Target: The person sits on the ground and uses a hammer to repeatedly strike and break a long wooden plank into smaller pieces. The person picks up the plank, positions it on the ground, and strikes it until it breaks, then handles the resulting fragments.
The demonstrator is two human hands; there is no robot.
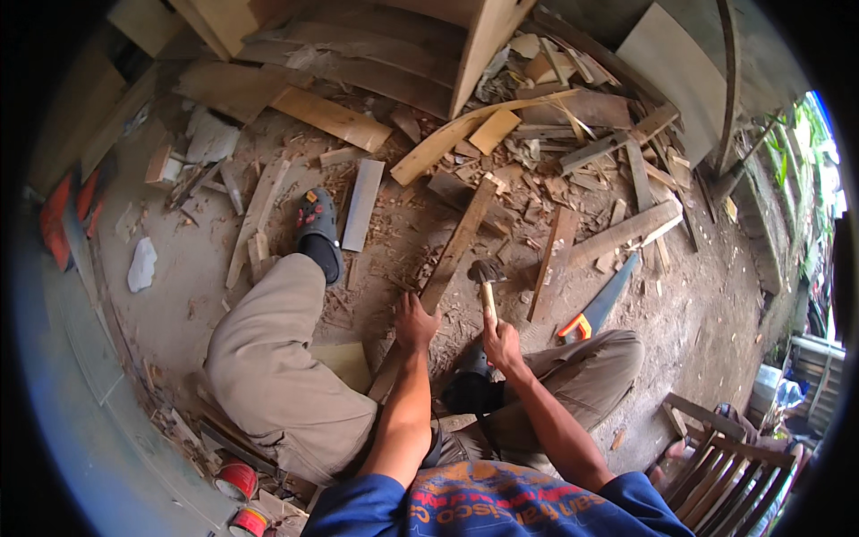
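My left hand (417, 324) grips a long, narrow wooden beam (458, 240) from above, with the thumb out along its right side. The beam slants from between my legs up to the far middle of the floor. To the right of it, my right hand (501, 343) is closed round the pale wooden handle of a hammer (488, 294). The hammer's dark metal head points away from me, apart from the beam; its exact shape is hard to make out. A handsaw (608, 297) with an orange handle lies just beyond my right knee.
Wood chips and shavings cover the ground. Several boards lie around, among them a grey plank (363, 206) by my left clog (318, 228) and a thick timber (626, 234) at the right. Scrap wood (582, 116) is heaped at the back. A slatted wooden chair (729, 474) stands lower right.
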